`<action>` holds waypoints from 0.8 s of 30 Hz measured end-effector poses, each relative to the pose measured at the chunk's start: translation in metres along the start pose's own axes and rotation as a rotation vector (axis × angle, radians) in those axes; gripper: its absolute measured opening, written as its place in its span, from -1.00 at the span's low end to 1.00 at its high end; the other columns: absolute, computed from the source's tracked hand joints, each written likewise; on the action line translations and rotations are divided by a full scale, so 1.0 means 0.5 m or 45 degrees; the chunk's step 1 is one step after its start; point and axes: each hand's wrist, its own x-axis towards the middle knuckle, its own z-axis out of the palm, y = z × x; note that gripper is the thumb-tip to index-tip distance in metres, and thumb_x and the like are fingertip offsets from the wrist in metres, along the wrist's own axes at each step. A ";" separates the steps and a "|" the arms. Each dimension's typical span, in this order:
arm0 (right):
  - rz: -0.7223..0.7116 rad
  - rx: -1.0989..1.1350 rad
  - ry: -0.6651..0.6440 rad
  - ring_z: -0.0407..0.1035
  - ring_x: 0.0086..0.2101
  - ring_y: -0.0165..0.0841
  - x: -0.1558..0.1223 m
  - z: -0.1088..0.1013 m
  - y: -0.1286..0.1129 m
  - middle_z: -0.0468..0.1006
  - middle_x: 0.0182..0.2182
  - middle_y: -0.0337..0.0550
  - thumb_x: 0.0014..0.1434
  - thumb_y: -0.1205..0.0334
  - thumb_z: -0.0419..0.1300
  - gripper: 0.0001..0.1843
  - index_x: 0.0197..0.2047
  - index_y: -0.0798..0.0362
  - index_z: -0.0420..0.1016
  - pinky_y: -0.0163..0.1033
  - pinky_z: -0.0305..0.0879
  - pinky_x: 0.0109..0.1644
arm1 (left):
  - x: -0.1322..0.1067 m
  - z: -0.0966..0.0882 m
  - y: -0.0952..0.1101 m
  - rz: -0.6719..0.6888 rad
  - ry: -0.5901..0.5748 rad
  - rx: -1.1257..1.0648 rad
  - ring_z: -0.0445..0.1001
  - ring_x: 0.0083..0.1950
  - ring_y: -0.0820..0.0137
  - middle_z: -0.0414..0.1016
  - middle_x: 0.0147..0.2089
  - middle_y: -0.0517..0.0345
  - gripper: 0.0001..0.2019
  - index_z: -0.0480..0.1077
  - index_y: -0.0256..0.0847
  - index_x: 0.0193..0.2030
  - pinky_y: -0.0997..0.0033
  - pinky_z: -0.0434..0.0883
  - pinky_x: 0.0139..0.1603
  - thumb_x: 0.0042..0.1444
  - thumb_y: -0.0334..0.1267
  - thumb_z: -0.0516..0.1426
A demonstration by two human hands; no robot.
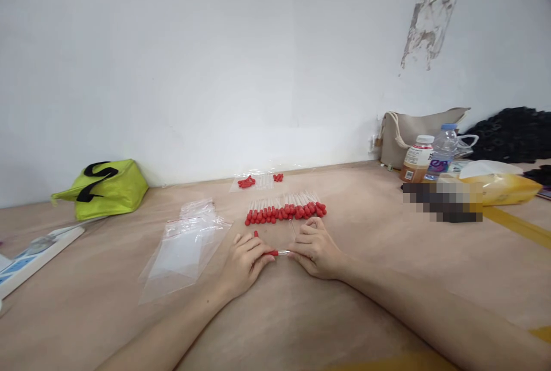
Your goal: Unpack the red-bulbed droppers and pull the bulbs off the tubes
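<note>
Between the fingertips of my left hand (246,261) is a red rubber bulb (272,252), pinched low over the table. My right hand (316,248) grips a clear thin dropper tube (283,252), whose end meets the bulb; how far it sits inside I cannot tell. Another red bulb (256,234) shows just above my left fingers, and a second clear tube (293,228) sticks out by my right fingers. Beyond both hands lies a row of droppers (284,212), red bulbs toward me and clear tubes pointing to the wall.
Clear plastic bags (181,250) lie left of my hands. Loose red bulbs (247,182) rest on plastic near the wall. A lime-green bag (112,190) and a power strip (41,259) are at left. Bottles (417,159), a yellow packet (501,188) and a beige bag (398,130) stand at right.
</note>
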 end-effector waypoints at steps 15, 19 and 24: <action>0.364 0.144 0.130 0.20 -0.46 -0.42 -0.011 -0.001 0.031 0.45 -0.55 -0.23 0.18 0.16 0.01 -0.77 -0.28 -0.02 0.48 -0.22 -0.01 -0.22 | -0.028 -0.019 -0.032 -0.287 0.231 -0.219 0.37 -0.23 0.39 0.38 -0.22 0.14 -0.78 0.38 -0.10 -0.17 0.43 0.32 -0.26 0.16 -0.22 -0.05; 0.525 0.211 0.199 0.28 -0.43 -0.42 0.005 0.008 0.031 0.47 -0.49 -0.21 0.15 0.26 0.02 -0.83 -0.30 0.05 0.43 -0.26 0.05 -0.23 | -0.026 -0.021 -0.057 -0.496 0.354 -0.148 0.37 -0.22 0.37 0.35 -0.24 0.10 -0.73 0.40 -0.15 -0.13 0.40 0.35 -0.25 0.13 -0.26 -0.06; 0.507 0.131 0.240 0.29 -0.43 -0.41 0.015 0.022 0.037 0.47 -0.49 -0.20 0.12 0.31 0.04 -0.87 -0.37 0.07 0.40 -0.27 0.05 -0.25 | -0.030 -0.009 -0.087 -0.631 0.324 -0.182 0.41 -0.30 0.36 0.40 -0.27 0.10 -0.72 0.42 -0.19 -0.16 0.34 0.36 -0.27 0.09 -0.23 -0.05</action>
